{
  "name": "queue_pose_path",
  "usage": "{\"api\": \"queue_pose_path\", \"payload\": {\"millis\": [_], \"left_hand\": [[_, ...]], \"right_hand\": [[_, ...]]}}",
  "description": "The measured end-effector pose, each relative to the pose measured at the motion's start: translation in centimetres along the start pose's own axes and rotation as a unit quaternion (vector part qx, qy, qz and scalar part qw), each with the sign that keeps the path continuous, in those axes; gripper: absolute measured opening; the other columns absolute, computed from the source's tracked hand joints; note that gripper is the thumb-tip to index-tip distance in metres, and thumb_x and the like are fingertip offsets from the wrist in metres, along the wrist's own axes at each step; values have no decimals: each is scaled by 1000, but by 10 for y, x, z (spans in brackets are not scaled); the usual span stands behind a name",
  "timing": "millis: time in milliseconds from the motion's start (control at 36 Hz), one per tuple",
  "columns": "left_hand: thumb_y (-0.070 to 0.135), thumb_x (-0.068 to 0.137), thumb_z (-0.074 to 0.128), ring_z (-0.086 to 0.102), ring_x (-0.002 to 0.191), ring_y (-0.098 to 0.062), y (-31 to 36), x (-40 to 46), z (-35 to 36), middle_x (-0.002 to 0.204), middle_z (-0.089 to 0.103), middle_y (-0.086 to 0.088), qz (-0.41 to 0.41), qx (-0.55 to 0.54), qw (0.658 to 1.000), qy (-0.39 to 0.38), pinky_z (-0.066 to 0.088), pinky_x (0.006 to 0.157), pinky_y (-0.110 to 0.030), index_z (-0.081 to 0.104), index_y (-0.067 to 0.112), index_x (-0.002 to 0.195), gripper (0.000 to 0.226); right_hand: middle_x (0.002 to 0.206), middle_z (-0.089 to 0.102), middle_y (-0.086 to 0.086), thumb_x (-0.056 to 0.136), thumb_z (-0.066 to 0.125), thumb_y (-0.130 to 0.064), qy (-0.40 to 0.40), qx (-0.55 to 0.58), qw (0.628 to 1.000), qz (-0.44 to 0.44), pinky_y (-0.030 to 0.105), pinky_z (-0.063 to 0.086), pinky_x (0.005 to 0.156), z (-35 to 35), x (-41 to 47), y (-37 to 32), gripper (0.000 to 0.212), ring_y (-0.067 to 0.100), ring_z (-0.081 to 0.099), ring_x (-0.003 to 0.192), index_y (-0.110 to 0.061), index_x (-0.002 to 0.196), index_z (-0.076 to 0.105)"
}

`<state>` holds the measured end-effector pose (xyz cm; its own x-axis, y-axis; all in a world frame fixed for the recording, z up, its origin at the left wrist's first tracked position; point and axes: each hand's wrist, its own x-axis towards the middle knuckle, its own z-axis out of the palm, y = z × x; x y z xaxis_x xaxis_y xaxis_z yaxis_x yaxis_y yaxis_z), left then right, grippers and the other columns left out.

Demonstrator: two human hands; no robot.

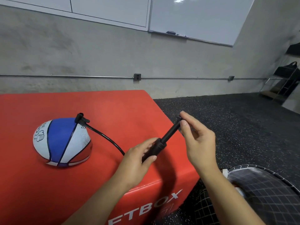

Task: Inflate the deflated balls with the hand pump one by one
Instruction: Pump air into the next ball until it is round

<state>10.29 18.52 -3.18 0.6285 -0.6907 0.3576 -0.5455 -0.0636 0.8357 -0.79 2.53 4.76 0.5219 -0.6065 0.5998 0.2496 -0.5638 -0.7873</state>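
Ball (pixel 62 142), half-flat, well in from the red worktop (pixel 113 111) edges, hose (pixel 105 137) attached. Left hand (pixel 138 158) fingers wrapped round pump (pixel 155 147) barrel at the right edge; right hand (pixel 197 137) pinching the extended handle over open floor (pixel 235 114).

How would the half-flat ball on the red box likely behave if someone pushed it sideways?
The ball sits on a flattened base, so it would probably slide rather than roll. Its sagging shape suggests it dents easily. The hose plugged into its top might tug it back.
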Motion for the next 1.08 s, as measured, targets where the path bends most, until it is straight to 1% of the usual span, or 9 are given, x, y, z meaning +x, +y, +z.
{"api": "queue_pose_path", "payload": {"millis": [139, 278, 389, 611, 694, 778, 861, 972, 1083], "left_hand": [[6, 94, 71, 59, 124, 8, -9, -3, -4, 135, 64, 21, -6, 15, 1000, -9, 49, 111, -29, 40, 67, 145, 85], [-1, 94, 66, 55, 131, 5, -10, -7, -5, 144, 57, 26, 15, 22, 999, -24, 46, 114, -28, 38, 51, 156, 86], [2, 96, 66, 54, 133, 6, -10, -8, -6, 144, 57, 25, 26, 25, 999, -19, 46, 112, -24, 38, 50, 156, 82], [1, 97, 66, 54, 131, 7, -6, -9, -7, 145, 56, 27, 31, 32, 998, -33, 45, 112, -20, 35, 54, 156, 85], [1, 97, 65, 49, 137, 8, -5, -10, -6, 151, 50, 30, 43, 48, 997, -38, 42, 118, -27, 34, 54, 157, 86], [2, 97, 64, 47, 139, 6, -5, -10, -5, 151, 50, 28, 51, 69, 996, -40, 43, 118, -35, 31, 57, 156, 88], [5, 97, 63, 50, 138, 3, -4, -10, -3, 152, 49, 28, 60, 93, 993, -42, 45, 116, -37, 26, 62, 155, 90], [6, 98, 63, 47, 138, 5, -5, -11, -2, 153, 47, 29, 57, 103, 992, -37, 42, 117, -33, 24, 61, 156, 90], [7, 97, 64, 46, 137, 9, -8, -10, -4, 153, 44, 33, 50, 106, 993, -29, 41, 117, -28, 24, 59, 157, 89]], "right_hand": [[129, 73, -13, 104, 64, -18, -46, -8, 999, -4, 47, 59, 98, 12, -12, 16, 26, 9, 66, 126, -32, 125, 74], [130, 72, -12, 102, 67, -15, -79, -44, 996, 4, 20, 55, 94, 18, -22, 16, 30, -3, 62, 125, -36, 122, 73], [131, 70, -13, 102, 67, -15, -100, -59, 993, 3, 9, 49, 91, 20, -25, 14, 33, -8, 60, 125, -42, 121, 69], [128, 73, -11, 102, 66, -11, -75, -20, 997, -11, 36, 52, 108, 10, -12, 12, 30, 6, 65, 126, -32, 122, 74], [121, 76, -11, 103, 64, -7, -21, 33, 999, -7, 36, 53, 105, 2, 2, 0, 35, 10, 68, 122, -38, 116, 73], [118, 77, -11, 103, 63, -8, 23, 46, 999, 5, 32, 55, 101, -14, 14, -5, 28, 9, 71, 115, -27, 120, 74], [118, 78, -6, 104, 63, -12, 52, 21, 998, 0, 44, 56, 104, -24, 15, -4, 26, 17, 72, 113, -25, 123, 74], [117, 77, -7, 104, 62, -9, 47, 39, 998, 18, 31, 59, 96, -11, 8, -4, 26, 20, 72, 113, -24, 121, 73], [124, 75, -7, 105, 63, -13, 15, 23, 1000, 12, 54, 55, 104, 6, 0, 5, 29, 14, 69, 122, -35, 119, 74]]}}
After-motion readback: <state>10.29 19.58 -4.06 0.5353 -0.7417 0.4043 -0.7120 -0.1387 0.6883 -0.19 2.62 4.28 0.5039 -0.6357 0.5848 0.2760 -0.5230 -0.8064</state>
